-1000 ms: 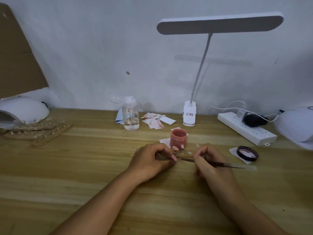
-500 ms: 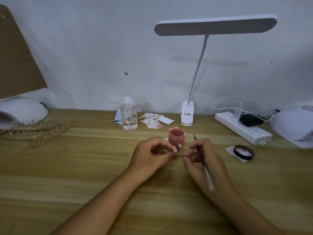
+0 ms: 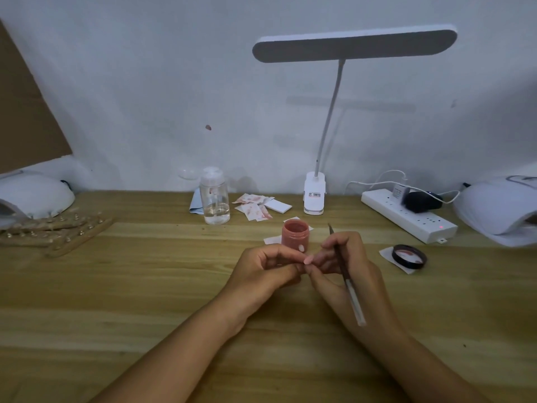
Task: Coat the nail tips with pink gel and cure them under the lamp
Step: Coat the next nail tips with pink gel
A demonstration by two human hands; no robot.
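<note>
My left hand (image 3: 266, 270) is curled, its fingertips pinching a small nail tip holder that my fingers almost entirely hide. My right hand (image 3: 353, 271) meets it fingertip to fingertip and grips a thin brush (image 3: 347, 279), whose dark tip points away from me and whose pale handle lies over the back of my hand. Just behind my fingers stands the open jar of pink gel (image 3: 295, 232). One white curing lamp (image 3: 32, 194) sits at the far left and another curing lamp (image 3: 499, 210) at the far right.
Wooden sticks with nail tips (image 3: 58, 232) lie in front of the left lamp. The jar's black lid (image 3: 409, 256) rests on a paper square at right. Behind are a clear bottle (image 3: 215, 200), stained wipes (image 3: 255, 209), a clip desk lamp (image 3: 314, 196) and a power strip (image 3: 406, 218).
The brush swung from lying sideways, tip toward my left hand, to pointing away from me. My right fingers closed in on my left fingertips. The camera view shifted slightly.
</note>
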